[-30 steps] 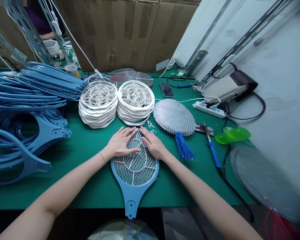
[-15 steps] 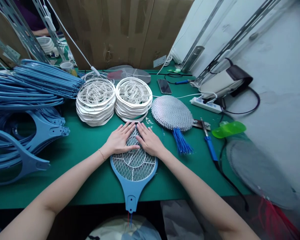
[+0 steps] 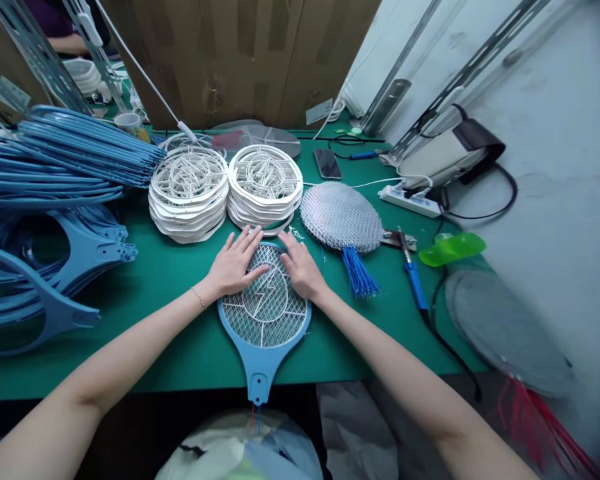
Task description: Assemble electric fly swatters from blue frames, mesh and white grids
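Observation:
A blue racket frame (image 3: 263,363) lies flat on the green table (image 3: 170,347), handle toward me, with a white grille and metal mesh (image 3: 265,307) set in its head. My left hand (image 3: 233,263) rests palm down on the upper left of the mesh, fingers spread. My right hand (image 3: 300,267) presses flat on the upper right edge. Neither hand grips anything. Just beyond my fingers stand two stacks of white round grilles (image 3: 189,193), (image 3: 265,185).
Piles of blue racket frames (image 3: 55,200) fill the left. A stack of metal meshes with blue wires (image 3: 343,223), a blue-handled soldering iron (image 3: 414,280), a green object (image 3: 450,248), a power strip (image 3: 410,200) and a phone (image 3: 327,163) lie right. Cardboard boxes (image 3: 240,60) stand behind.
Both hands have spread slightly apart on the mesh, uncovering more of its middle. The view has tilted down a little; the racket stays in place.

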